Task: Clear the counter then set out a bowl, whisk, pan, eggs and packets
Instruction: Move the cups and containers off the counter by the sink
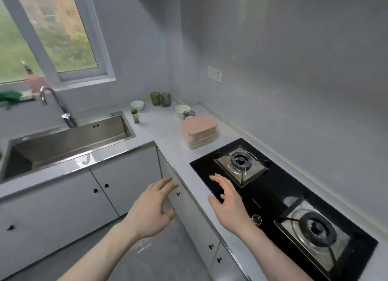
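Observation:
Both my hands are raised in front of the corner counter (168, 137) and hold nothing. My left hand (154, 207) hovers with relaxed fingers in front of a cabinet door. My right hand (227, 203) is spread over the front edge of the black gas hob (279, 198). On the counter farther back stand a stack of pink lidded containers (199, 132), a white bowl (182, 111) with a small metal cup (189, 113) beside it, another white bowl (137, 105), a green-capped spice jar (135, 116) and two glass tumblers (160, 99).
A steel sink (69, 148) with a curved tap (56, 104) lies to the left under the window. White cabinet doors with black knobs (178, 194) run below the counter. The hob has two burners (240, 162). A wall socket (215, 74) sits above the counter.

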Demonstrator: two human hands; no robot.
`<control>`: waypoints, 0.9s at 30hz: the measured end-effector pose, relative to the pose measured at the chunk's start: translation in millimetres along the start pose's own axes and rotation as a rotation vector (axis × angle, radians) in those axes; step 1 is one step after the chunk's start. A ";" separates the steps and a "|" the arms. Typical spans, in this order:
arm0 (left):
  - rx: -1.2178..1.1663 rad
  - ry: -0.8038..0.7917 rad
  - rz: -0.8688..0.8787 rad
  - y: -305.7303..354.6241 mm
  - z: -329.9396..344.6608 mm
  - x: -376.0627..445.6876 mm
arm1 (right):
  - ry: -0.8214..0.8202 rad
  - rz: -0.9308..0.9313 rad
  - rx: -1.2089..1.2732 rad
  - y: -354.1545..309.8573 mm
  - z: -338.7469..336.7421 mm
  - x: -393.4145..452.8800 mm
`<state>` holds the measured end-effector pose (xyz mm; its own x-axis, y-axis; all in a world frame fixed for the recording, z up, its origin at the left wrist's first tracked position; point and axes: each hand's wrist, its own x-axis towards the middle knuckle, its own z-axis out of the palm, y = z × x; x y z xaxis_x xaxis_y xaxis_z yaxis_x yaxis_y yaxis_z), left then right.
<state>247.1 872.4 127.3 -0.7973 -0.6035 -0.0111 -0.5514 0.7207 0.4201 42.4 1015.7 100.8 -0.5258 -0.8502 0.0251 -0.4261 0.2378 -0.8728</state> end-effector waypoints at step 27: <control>-0.175 0.158 -0.353 -261.8 -104.9 205.5 | -0.256 -0.046 0.092 -72.0 165.0 370.2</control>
<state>253.3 523.9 110.3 -0.5119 -0.8577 -0.0484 -0.7230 0.3998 0.5634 -0.1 606.4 92.5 -0.2997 -0.9528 -0.0482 -0.3702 0.1627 -0.9146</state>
